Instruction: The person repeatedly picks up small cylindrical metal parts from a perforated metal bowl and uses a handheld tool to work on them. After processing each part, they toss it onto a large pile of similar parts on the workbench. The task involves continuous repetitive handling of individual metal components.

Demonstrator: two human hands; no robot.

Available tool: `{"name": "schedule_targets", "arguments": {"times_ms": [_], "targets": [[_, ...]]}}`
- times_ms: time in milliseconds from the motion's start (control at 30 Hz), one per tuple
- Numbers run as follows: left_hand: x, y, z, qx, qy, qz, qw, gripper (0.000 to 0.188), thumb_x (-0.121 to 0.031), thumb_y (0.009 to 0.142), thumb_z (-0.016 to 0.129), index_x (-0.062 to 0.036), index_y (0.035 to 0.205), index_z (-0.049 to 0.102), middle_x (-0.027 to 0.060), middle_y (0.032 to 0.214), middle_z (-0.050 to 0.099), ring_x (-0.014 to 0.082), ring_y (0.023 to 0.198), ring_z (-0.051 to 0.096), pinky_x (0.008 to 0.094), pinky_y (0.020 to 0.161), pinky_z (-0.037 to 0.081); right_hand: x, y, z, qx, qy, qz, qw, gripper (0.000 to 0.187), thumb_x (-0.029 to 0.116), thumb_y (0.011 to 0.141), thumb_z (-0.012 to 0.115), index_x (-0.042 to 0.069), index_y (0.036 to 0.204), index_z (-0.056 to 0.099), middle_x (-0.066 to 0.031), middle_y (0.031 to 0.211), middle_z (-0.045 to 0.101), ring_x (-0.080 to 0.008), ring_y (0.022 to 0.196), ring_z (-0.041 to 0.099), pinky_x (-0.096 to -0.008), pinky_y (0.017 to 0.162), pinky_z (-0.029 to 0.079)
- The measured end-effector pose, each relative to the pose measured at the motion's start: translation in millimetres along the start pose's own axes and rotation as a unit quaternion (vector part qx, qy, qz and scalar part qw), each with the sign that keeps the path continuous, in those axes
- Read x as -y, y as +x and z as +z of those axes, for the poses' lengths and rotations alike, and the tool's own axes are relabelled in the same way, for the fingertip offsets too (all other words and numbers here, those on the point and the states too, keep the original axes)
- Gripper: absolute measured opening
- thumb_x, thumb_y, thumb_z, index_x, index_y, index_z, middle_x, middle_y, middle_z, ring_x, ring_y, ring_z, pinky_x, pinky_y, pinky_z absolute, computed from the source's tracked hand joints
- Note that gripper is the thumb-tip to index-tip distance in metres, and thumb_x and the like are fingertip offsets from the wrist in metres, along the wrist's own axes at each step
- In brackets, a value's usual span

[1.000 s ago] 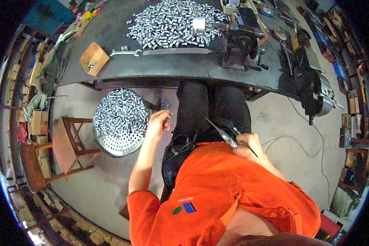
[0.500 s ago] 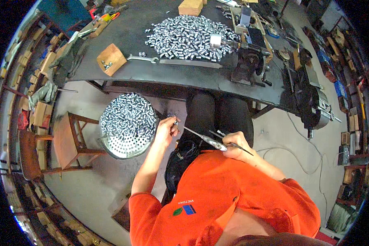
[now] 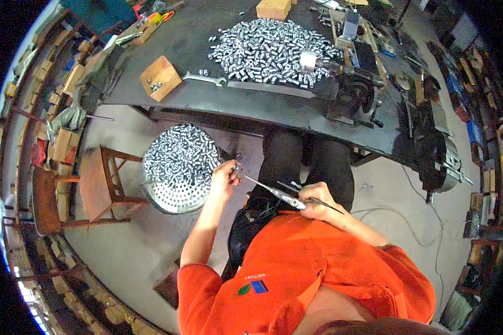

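Observation:
My left hand (image 3: 224, 177) is closed, pinching a small shiny metal sleeve (image 3: 236, 167) between its fingertips. My right hand (image 3: 316, 202) grips a silver air blow gun (image 3: 288, 198) with a long thin nozzle. The nozzle tip points at the sleeve, a short gap away from my left fingers. Thin dark rods stick out on both sides of my right fist; whether they belong to the gun I cannot tell. Beside my left hand stands a round perforated metal basket (image 3: 176, 200), heaped at its far side with small metal sleeves (image 3: 181, 153).
A dark workbench (image 3: 207, 103) spans the far side, bearing a large pile of metal sleeves (image 3: 274, 50), a wooden box (image 3: 161, 79), a wrench (image 3: 207, 79) and a hand-cranked fixture (image 3: 355, 95). A wooden chair (image 3: 98, 184) stands left of the basket. A cable (image 3: 397, 212) lies on the floor at right.
The view has shifted, so the bench and basket appear farther right. Both hands keep their grips, with the nozzle still aimed at my left fingers.

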State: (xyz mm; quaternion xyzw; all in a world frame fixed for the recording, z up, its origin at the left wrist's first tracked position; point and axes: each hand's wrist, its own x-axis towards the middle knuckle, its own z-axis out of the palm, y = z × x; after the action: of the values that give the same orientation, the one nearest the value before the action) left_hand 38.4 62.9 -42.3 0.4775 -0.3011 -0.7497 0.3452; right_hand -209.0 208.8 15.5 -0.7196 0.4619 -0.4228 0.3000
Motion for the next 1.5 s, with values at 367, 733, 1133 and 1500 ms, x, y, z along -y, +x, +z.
{"name": "schedule_targets", "arguments": {"times_ms": [367, 733, 1133, 1500], "targets": [[-63.2, -26.4, 45.6, 0.163, 0.03, 0.08, 0.983, 0.026, -0.018, 0.09, 0.049, 0.004, 0.103, 0.056, 0.0124, 0.073, 0.061, 0.0211, 0.063, 0.06, 0.0342, 0.065, 0.049, -27.2, 106.2, 1.7, 0.084, 0.06, -0.151, 0.983, 0.025, 0.018, 0.06, 0.065, 0.006, 0.054, 0.044, -0.0114, 0.05, 0.045, -0.0317, 0.045, 0.049, -0.0408, 0.042, 0.036], [-62.7, -8.2, 77.3, 0.097, 0.208, 0.085, 0.97, 0.023, -0.015, 0.091, 0.051, 0.0059, 0.098, 0.057, 0.0104, 0.067, 0.06, 0.0175, 0.061, 0.059, 0.0302, 0.062, 0.05, -74.7, 125.8, 15.4, 0.073, 0.163, -0.125, 0.976, 0.021, 0.014, 0.06, 0.063, 0.004, 0.053, 0.046, -0.0091, 0.049, 0.046, -0.0263, 0.042, 0.05, -0.0363, 0.041, 0.038], [-62.6, 11.9, 86.0, 0.083, 0.241, 0.044, 0.966, 0.027, -0.02, 0.089, 0.055, 0.0042, 0.1, 0.057, 0.0075, 0.071, 0.06, 0.0151, 0.064, 0.059, 0.027, 0.063, 0.05, -93.0, 120.9, 24.8, -0.017, 0.156, -0.11, 0.981, 0.017, 0.012, 0.059, 0.061, 0.005, 0.052, 0.047, -0.0111, 0.048, 0.046, -0.0243, 0.042, 0.049, -0.0362, 0.043, 0.038], [-62.0, 9.2, 86.5, 0.121, 0.232, 0.086, 0.961, 0.02, -0.012, 0.087, 0.057, 0.0056, 0.095, 0.059, 0.0086, 0.064, 0.059, 0.0158, 0.052, 0.056, 0.0275, 0.054, 0.048, -98.4, 111.7, 33.5, 0.088, 0.596, 0.138, 0.786, 0.024, 0.015, 0.069, 0.056, 0.005, 0.051, 0.043, -0.0002, 0.043, 0.036, -0.0127, 0.034, 0.036, -0.0285, 0.033, 0.033]]}}
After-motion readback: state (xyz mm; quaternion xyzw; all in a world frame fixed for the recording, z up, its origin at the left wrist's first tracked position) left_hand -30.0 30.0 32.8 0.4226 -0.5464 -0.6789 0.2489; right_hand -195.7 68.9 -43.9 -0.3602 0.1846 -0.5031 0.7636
